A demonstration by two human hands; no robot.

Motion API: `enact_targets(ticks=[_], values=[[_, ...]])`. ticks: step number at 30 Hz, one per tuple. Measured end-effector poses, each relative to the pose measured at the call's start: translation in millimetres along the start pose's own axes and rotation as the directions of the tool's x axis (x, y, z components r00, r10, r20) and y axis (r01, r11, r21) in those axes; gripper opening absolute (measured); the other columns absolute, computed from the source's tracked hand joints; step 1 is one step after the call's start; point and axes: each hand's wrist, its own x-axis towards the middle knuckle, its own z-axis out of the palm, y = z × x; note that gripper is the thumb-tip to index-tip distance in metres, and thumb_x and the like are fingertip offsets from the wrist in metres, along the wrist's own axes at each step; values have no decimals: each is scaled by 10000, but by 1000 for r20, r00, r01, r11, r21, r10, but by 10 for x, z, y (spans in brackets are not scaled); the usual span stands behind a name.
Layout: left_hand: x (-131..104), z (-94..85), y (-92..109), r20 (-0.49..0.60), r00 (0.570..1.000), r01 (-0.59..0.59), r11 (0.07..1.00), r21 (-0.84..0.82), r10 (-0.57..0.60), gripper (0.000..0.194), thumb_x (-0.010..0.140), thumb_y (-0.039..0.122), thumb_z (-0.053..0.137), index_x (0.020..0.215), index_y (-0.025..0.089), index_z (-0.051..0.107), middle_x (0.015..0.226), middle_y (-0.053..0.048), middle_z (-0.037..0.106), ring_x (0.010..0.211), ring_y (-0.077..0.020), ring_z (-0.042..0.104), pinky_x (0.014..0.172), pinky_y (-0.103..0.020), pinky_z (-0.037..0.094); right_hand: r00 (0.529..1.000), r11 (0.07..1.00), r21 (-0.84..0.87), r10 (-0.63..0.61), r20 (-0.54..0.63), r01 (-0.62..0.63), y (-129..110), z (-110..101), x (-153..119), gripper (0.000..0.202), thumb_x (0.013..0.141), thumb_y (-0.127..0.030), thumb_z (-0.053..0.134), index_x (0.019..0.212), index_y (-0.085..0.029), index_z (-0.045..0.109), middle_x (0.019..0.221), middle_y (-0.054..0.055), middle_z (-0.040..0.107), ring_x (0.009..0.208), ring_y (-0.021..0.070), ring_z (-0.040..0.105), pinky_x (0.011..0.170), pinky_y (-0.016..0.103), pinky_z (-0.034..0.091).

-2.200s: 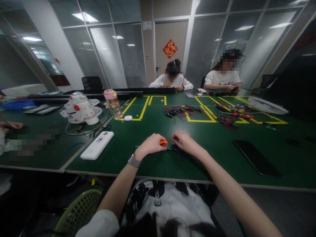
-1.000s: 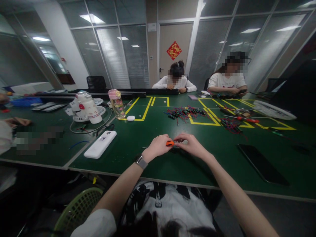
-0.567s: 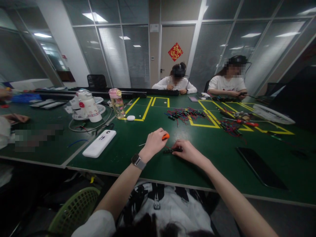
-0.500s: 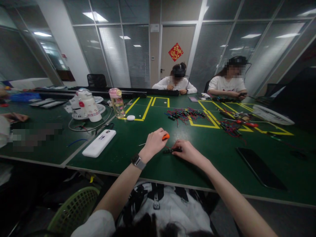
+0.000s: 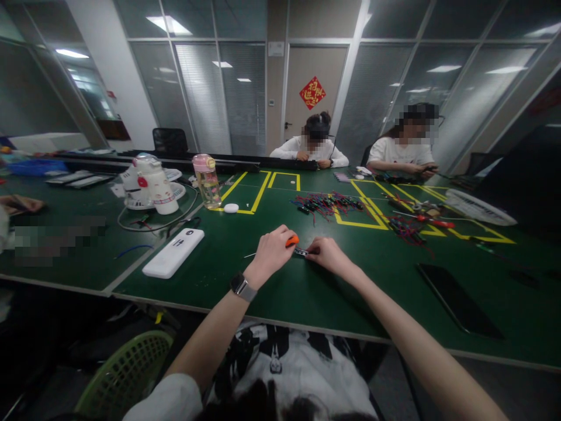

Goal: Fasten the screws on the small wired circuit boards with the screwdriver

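My left hand [image 5: 272,250], with a watch on the wrist, is closed around a screwdriver. Its orange handle [image 5: 291,240] sticks out on the right side of the fist, and the thin metal shaft [image 5: 249,255] shows on the left. The fingertips of my right hand [image 5: 329,256] pinch a small dark strip-like part [image 5: 300,252] with light spots along its side. That part lies between the two hands, and its left end is close to my left fingers; whether they touch it I cannot tell.
Beyond my hands lies a pile of red and black wires with small boards [image 5: 328,203]. A white power bank [image 5: 174,253] is at left, a black phone [image 5: 458,299] at right. Cups [image 5: 153,184] and a pink-lidded bottle [image 5: 207,181] stand farther back. Two people sit across the table.
My right hand has moved slightly up and away from me, turning the small part so its light-spotted side shows. The left hand keeps its hold on the screwdriver.
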Motion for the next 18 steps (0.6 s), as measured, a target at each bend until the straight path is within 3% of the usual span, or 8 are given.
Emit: enact_targets(ticks=[9, 18], values=[[-7, -37, 4, -5, 1000, 6, 1000, 16, -6, 177, 896, 246, 537, 1029, 209, 648, 1045, -28, 631, 860, -167, 631, 703, -254, 461, 993, 990, 73, 120, -18, -118, 151, 13, 389, 81, 716, -183, 750, 791, -165, 776, 752, 51, 745, 702, 177, 666, 659, 246, 480], [-10, -50, 32, 12, 1000, -4, 1000, 23, 4, 155, 905, 236, 525, 1007, 214, 640, 1037, -25, 635, 862, -160, 631, 716, -243, 467, 976, 978, 78, 201, -85, -195, 222, 126, 897, 120, 733, -202, 746, 829, -137, 776, 821, 83, 761, 795, 190, 697, 708, 229, 491]])
